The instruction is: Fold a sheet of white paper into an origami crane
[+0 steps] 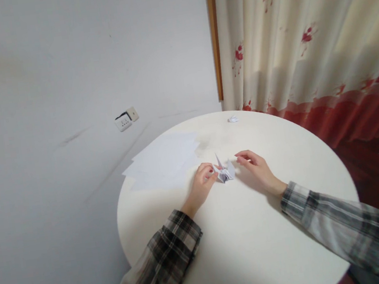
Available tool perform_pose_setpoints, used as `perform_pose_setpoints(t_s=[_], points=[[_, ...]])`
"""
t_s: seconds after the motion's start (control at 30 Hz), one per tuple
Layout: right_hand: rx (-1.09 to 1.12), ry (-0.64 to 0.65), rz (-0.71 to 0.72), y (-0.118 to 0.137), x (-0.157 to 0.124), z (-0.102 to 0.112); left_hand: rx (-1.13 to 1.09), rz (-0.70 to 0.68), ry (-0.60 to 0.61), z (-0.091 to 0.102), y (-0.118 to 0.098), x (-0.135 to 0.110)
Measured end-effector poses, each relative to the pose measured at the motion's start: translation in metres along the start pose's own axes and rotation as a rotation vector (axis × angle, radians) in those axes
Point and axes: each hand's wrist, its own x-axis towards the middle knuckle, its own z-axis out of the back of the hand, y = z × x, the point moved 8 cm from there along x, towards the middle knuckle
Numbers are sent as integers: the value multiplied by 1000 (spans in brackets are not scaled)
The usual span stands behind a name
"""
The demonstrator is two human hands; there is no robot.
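Note:
A small folded white paper figure (225, 171) with a pointed tip stands on the round cream table (252, 236). My left hand (204, 182) rests on the table just left of it, fingers curled and pinching its left side. My right hand (254, 165) lies just right of the figure, fingers loosely spread and a little apart from the paper. Both arms wear plaid sleeves.
A loose stack of white paper sheets (166, 161) lies at the table's left edge. A small crumpled white scrap (232, 119) sits at the far edge. A grey wall with a socket (123, 121) is to the left, a red-patterned curtain (305, 36) behind.

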Motion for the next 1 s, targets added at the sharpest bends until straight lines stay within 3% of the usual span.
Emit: perform_pose_setpoints(t_s=[0.27,0.57,1.0], points=[[-45,90,25,2,-3,-16,-47,28,-60,4,5,0],[-80,110,90,15,-7,-17,-57,27,15,-4,-4,1],[-247,-47,89,23,-7,-7,-19,-62,52,-12,-11,-1]])
